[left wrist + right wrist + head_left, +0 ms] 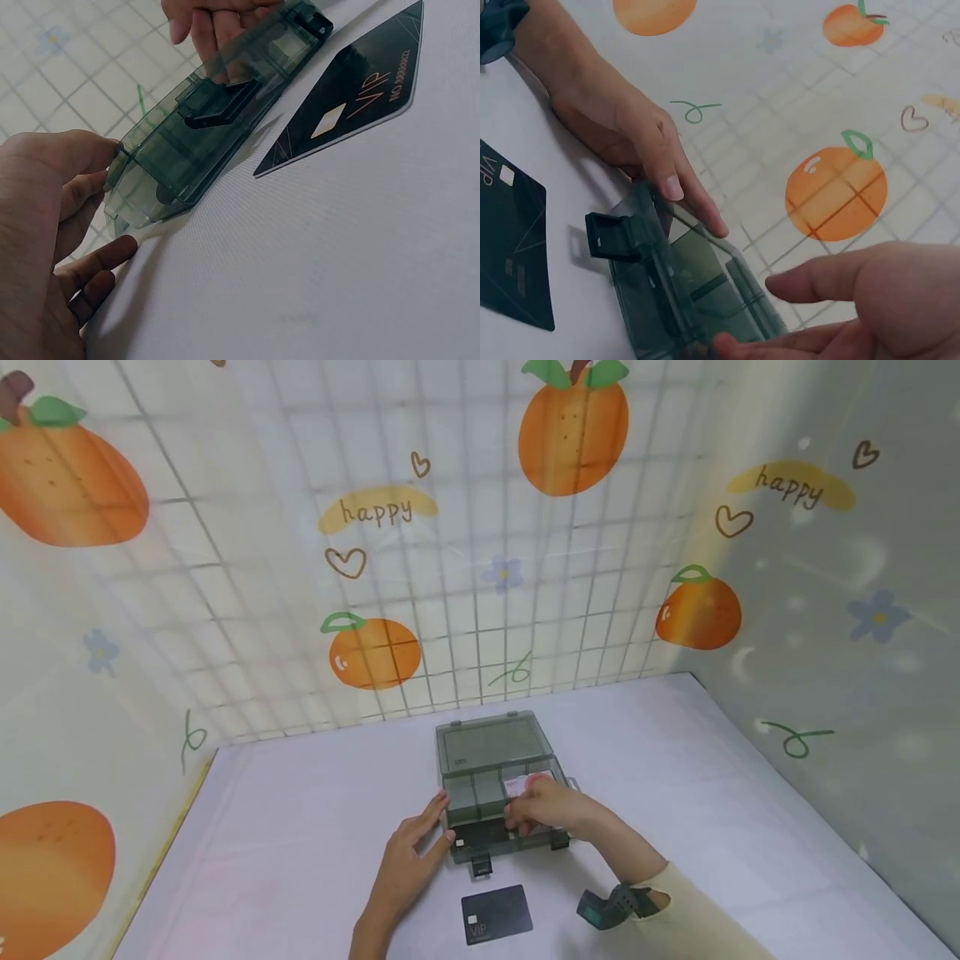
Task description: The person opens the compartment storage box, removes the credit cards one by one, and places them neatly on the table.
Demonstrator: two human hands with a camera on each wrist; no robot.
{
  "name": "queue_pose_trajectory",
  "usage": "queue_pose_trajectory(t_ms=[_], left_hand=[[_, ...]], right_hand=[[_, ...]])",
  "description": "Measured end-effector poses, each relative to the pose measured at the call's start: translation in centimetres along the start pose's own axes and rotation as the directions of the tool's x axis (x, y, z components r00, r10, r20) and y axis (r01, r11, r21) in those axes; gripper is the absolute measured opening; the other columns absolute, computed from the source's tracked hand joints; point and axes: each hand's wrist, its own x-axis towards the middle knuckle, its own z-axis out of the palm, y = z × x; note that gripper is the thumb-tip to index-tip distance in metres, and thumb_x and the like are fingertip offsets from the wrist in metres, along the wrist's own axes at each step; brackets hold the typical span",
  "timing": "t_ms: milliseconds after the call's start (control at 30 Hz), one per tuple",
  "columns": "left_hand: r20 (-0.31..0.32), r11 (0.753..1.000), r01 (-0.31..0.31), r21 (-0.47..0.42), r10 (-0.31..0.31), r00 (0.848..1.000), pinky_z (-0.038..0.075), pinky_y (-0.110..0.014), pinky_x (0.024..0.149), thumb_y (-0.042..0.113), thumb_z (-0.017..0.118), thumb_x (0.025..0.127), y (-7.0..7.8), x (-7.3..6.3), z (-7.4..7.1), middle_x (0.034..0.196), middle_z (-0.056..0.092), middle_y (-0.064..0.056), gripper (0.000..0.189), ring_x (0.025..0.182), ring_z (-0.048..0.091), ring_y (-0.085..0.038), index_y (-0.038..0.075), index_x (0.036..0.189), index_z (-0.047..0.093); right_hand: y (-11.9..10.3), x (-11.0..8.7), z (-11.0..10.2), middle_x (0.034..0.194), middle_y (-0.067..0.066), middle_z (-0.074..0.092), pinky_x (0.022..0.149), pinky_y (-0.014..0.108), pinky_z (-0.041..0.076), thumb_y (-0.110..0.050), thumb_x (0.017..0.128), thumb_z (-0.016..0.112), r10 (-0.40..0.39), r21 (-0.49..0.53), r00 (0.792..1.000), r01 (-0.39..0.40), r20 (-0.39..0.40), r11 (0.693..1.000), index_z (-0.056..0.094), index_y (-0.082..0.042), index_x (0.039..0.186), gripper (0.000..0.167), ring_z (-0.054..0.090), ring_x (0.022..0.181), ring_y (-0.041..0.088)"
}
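Note:
A translucent green divided plastic box (495, 742) lies with its lid swung back. My left hand (408, 860) rests against its left side, fingers mostly straight and thumb at the front corner. My right hand (551, 806) reaches over the front right part, its fingertips down inside the box. In the right wrist view the right thumb (810, 281) stands apart from the fingers, with nothing seen between them. A black card (483, 833) lies in the front compartment. A pink-and-white card (517, 787) shows in a rear right compartment, partly hidden by the right hand.
A black card marked VIP (497, 914) lies flat on the white tabletop (315, 810) before the box. A black latch (482, 866) juts from the box's front edge. A curtain printed with oranges (375, 653) hangs behind. A dark device (611, 906) sits on the right wrist.

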Motion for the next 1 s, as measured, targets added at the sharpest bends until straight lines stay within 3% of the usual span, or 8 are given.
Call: queue_pose_trajectory(t_ms=[67, 133, 333, 567, 700, 1000], left_hand=[[-0.003, 1.0, 0.001, 0.002, -0.001, 1.0, 0.038, -0.055, 0.105, 0.03, 0.071, 0.095, 0.0, 0.0, 0.0, 0.151, 0.047, 0.013, 0.052, 0.124, 0.054, -0.018, 0.022, 0.145, 0.056], [-0.003, 1.0, 0.005, -0.004, -0.005, 1.0, 0.038, -0.055, 0.106, 0.029, 0.07, 0.095, 0.0, 0.0, -0.1, 0.151, 0.047, 0.012, 0.052, 0.123, 0.055, -0.019, 0.022, 0.145, 0.056], [-0.008, 1.0, 0.003, -0.002, -0.003, 1.0, 0.038, -0.054, 0.106, 0.029, 0.071, 0.095, -0.1, -0.1, 0.0, 0.15, 0.048, 0.014, 0.052, 0.123, 0.055, -0.019, 0.023, 0.144, 0.056], [0.001, 1.0, 0.002, 0.012, -0.002, 1.0, 0.038, -0.054, 0.106, 0.032, 0.07, 0.095, 0.0, 0.1, 0.0, 0.15, 0.047, 0.017, 0.053, 0.123, 0.055, -0.018, 0.025, 0.145, 0.055], [-0.007, 1.0, -0.003, 0.016, 0.003, 1.0, 0.039, -0.054, 0.105, 0.035, 0.07, 0.095, 0.0, 0.1, -0.2, 0.149, 0.048, 0.015, 0.053, 0.122, 0.055, -0.018, 0.025, 0.145, 0.055], [0.013, 1.0, 0.01, 0.007, -0.01, 1.0, 0.039, -0.052, 0.106, 0.038, 0.07, 0.094, -0.3, 0.1, 0.1, 0.15, 0.046, 0.016, 0.055, 0.123, 0.054, -0.016, 0.026, 0.146, 0.054]], right_hand=[[0.2, 0.3, -0.2, 0.088, 0.022, 0.072, 0.057, 0.027, 0.04, -0.013, 0.094, 0.062, 0.015, 0.054, 0.999, -0.017, 0.033, 0.998, 0.068, 0.006, 0.074, 0.028, 0.061, 0.072, 0.019], [0.4, 0.5, -0.3, 0.093, 0.022, 0.073, 0.056, 0.027, 0.036, -0.015, 0.094, 0.063, 0.045, 0.113, 0.998, -0.05, 0.05, 0.992, 0.068, 0.004, 0.076, 0.027, 0.059, 0.071, 0.018], [0.8, 0.4, -0.6, 0.104, 0.021, 0.073, 0.06, 0.027, 0.036, -0.017, 0.095, 0.062, 0.103, 0.177, 0.994, -0.11, 0.046, 0.978, 0.068, 0.009, 0.099, 0.028, 0.065, 0.078, 0.02], [0.9, 0.3, -1.3, 0.108, 0.02, 0.073, 0.061, 0.026, 0.037, -0.019, 0.097, 0.06, 0.136, 0.184, 0.988, -0.147, 0.076, 0.972, 0.067, 0.01, 0.111, 0.033, 0.068, 0.083, 0.022], [0.7, 0.5, -1.4, 0.11, 0.023, 0.071, 0.063, 0.027, 0.037, -0.019, 0.098, 0.06, 0.148, 0.239, 0.985, -0.166, 0.091, 0.957, 0.066, 0.011, 0.113, 0.035, 0.067, 0.082, 0.02], [0.6, -0.2, -1.0, 0.11, 0.019, 0.073, 0.066, 0.029, 0.038, -0.019, 0.098, 0.061, 0.163, 0.256, 0.987, -0.157, -0.004, 0.954, 0.066, 0.009, 0.115, 0.034, 0.066, 0.085, 0.022]])
